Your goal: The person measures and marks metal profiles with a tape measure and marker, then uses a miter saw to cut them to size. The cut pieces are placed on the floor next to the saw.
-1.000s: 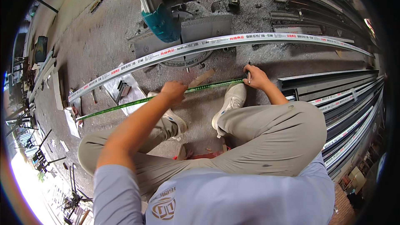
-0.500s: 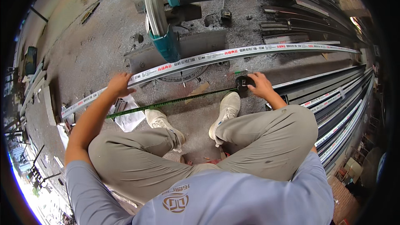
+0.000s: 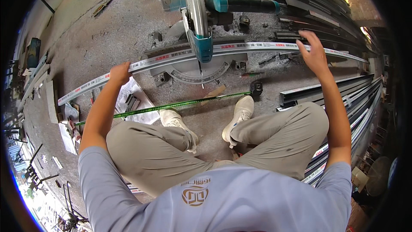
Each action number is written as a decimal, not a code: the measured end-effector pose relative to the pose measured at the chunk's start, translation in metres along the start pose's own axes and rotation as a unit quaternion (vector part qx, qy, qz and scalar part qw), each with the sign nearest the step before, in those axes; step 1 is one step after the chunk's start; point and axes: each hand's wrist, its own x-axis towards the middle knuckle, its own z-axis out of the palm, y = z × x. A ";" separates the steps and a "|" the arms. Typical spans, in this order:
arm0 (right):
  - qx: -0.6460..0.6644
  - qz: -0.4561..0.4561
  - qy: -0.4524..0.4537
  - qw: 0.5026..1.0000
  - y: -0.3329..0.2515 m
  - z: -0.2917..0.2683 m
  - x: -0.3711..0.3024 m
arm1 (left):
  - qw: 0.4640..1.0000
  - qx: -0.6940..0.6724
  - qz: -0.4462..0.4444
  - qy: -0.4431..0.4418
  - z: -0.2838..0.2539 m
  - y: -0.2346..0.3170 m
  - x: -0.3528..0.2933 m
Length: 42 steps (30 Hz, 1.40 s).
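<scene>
A long, pale metal profile (image 3: 167,63) with a printed white film lies crosswise in front of me, passing under the head of a teal miter saw (image 3: 202,47). My left hand (image 3: 120,73) is closed around the profile to the left of the saw. Over its right stretch, my right hand (image 3: 314,55) is raised with fingers apart, holding nothing. Between the profile and my shoes, a black tape measure (image 3: 256,88) rests on the floor with its green blade (image 3: 184,102) drawn out to the left.
Dark metal profiles (image 3: 317,17) are piled at the far right. More film-covered profiles (image 3: 343,103) lie beside my right knee. White paper with small dark pieces (image 3: 137,99) lies near my left shoe (image 3: 175,122). Offcuts and dust surround the saw.
My right hand has let go of the tape measure and moved up and right over the profile. The profile sits further back against the saw. My left hand stays on it.
</scene>
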 end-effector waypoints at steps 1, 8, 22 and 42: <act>0.006 -0.007 0.009 1.000 -0.023 -0.006 0.017 | 1.000 0.004 -0.014 0.008 0.002 -0.002 0.000; -0.062 -0.263 0.035 0.962 -0.148 0.006 0.105 | 0.963 -0.080 0.103 0.235 0.019 0.044 0.024; -0.042 -0.122 -0.291 0.948 -0.185 0.018 0.175 | 0.968 -0.135 0.015 0.213 0.019 0.081 0.026; 0.044 -0.063 -0.363 0.929 -0.201 0.010 0.180 | 0.966 -0.165 -0.033 0.194 0.017 0.090 0.026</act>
